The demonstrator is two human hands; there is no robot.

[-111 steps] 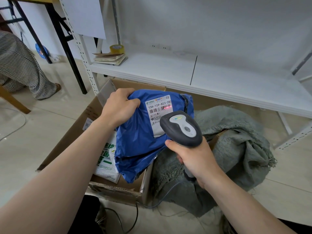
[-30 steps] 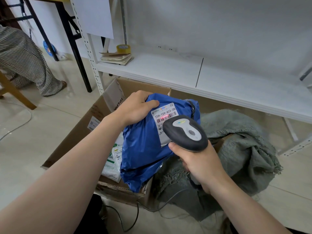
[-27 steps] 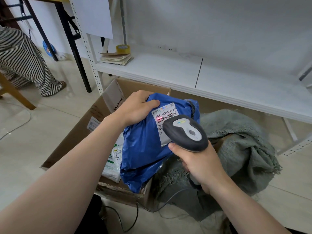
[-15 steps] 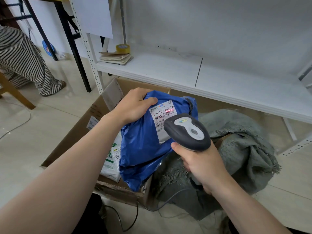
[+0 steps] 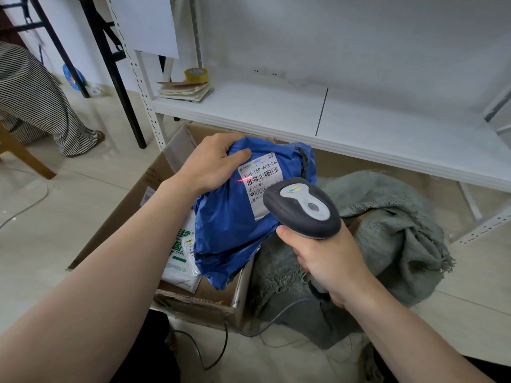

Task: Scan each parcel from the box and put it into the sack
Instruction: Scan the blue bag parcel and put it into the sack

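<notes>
Above the box (image 5: 116, 230), the left hand (image 5: 210, 164) grips the blue parcel (image 5: 235, 222) by its top corner; the right hand (image 5: 329, 258) clasps the scanner (image 5: 301, 208). Soft, light, slippery-looking: best pinched at an edge

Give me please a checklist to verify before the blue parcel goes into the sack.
1. Left hand grips the blue parcel: ok.
2. Right hand holds the scanner, pointed at the label: ok.
3. Red line crosses the whole barcode: not ok, it shows only at the label's left edge.
4. Scan registered: cannot tell.
5. Mouth of the sack open beside the box: cannot tell, the cloth is crumpled.
</notes>
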